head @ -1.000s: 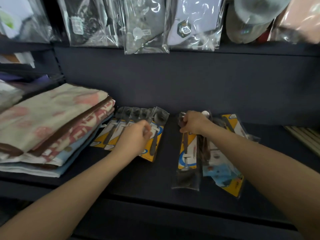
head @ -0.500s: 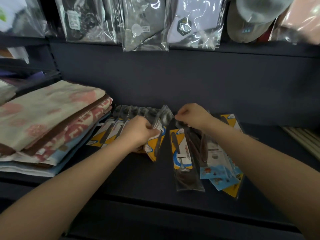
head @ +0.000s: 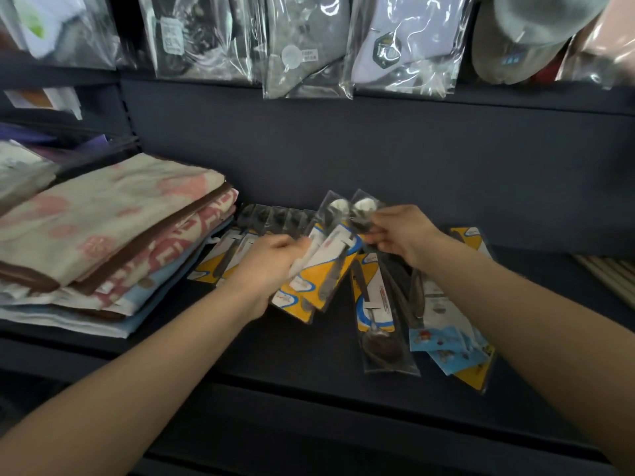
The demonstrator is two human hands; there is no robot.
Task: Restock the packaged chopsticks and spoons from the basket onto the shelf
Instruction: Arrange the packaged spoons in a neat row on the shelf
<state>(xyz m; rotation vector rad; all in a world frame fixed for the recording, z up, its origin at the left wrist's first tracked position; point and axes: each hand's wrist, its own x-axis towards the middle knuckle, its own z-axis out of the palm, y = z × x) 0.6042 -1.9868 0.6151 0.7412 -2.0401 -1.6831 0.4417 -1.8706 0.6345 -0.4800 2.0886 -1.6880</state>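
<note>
On the dark shelf (head: 309, 359) lies a row of packaged spoons with yellow cards (head: 220, 259), fanned out beside the towels. My left hand (head: 271, 266) grips the right end of that row and tilts two spoon packs (head: 330, 255) up off the shelf. My right hand (head: 398, 231) pinches the top of a spoon pack (head: 366, 209) just right of them. More packs lie under my right forearm: a spoon pack (head: 378, 324) with its bowl toward me and packs with blue and yellow cards (head: 450, 341). No basket is in view.
A stack of folded towels (head: 103, 235) fills the shelf's left side. Bagged garments (head: 309, 46) and caps (head: 522, 39) hang above from the upper shelf. Pale sticks (head: 608, 273) lie at the far right. The shelf's front lip (head: 309, 400) runs below the packs.
My left hand has lifted the end spoon packs from flat to tilted upright. My right hand has risen and shifted left, bringing its pack's top up beside them.
</note>
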